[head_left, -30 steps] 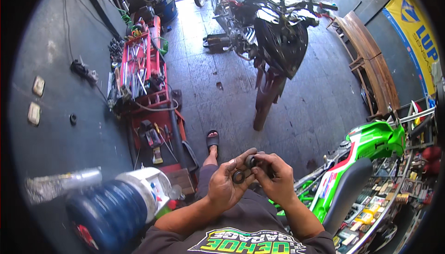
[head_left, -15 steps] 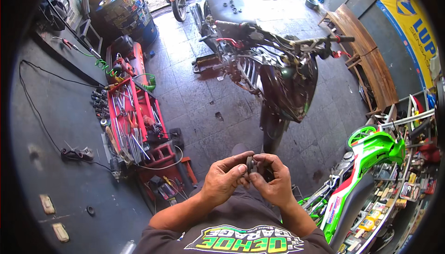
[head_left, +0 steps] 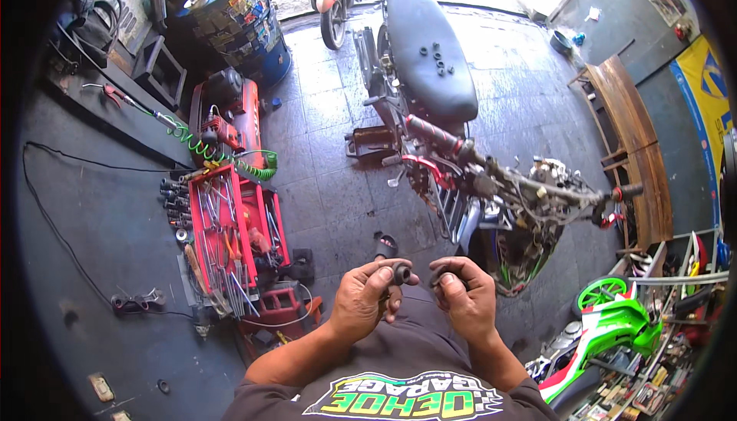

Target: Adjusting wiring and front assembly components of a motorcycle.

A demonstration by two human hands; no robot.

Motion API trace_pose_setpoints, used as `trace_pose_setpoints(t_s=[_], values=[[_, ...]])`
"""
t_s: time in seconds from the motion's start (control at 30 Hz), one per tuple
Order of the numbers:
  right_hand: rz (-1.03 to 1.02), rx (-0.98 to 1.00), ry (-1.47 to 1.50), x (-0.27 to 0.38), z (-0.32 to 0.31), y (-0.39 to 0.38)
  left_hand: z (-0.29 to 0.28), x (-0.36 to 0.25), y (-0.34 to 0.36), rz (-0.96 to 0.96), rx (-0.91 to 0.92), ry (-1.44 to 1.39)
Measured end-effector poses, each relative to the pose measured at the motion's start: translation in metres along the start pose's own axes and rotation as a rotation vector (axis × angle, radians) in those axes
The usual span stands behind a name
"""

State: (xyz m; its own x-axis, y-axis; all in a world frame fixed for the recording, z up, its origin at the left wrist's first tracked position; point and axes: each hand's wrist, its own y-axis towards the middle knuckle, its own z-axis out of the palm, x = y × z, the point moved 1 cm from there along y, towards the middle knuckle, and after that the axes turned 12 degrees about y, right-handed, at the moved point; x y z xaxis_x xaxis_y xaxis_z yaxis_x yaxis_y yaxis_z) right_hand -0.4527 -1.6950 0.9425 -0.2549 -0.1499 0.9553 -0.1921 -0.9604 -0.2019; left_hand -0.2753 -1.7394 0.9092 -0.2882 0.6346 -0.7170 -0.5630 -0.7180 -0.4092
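Both bare hands are raised before the torso, apart. The left hand has its grip pinched, thumb against fingers, on a small dark cylindrical ring; the right hand clamps a small dark part, mostly hidden. Ahead stands a partly stripped motorcycle with a long black seat; left, a red metal tool tray; right, bright-green bodywork.

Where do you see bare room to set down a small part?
Bare floor lies between the red tool tray and the motorcycle. Its seat is bare beyond the small dark rings. Crowded: that tray, and the packages beside the green fairing.
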Motion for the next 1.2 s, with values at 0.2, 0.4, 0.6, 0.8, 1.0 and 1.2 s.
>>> trace_pose_setpoints(t_s=[0.2,0.4,0.6,0.8,1.0,1.2], values=[[0.209,0.030,0.113,0.021,0.019,0.076,-0.011,-0.040,0.059,-0.058,0.064,-0.164],[0.031,-0.050,-0.064,0.021,0.044,0.135,-0.043,-0.074,0.113,-0.190,0.190,-0.225],[-0.068,-0.275,-0.198,0.029,0.082,0.181,-0.078,-0.136,0.169,-0.230,0.328,0.033],[-0.238,-0.514,-0.445,0.035,0.106,0.201,-0.074,-0.186,0.206,-0.146,0.438,0.428],[-0.264,-0.600,-0.475,0.054,0.106,0.198,-0.059,-0.201,0.227,-0.144,0.592,0.499],[-0.331,-0.611,-0.504,0.053,0.078,0.172,-0.032,-0.193,0.229,-0.108,0.743,0.634]])
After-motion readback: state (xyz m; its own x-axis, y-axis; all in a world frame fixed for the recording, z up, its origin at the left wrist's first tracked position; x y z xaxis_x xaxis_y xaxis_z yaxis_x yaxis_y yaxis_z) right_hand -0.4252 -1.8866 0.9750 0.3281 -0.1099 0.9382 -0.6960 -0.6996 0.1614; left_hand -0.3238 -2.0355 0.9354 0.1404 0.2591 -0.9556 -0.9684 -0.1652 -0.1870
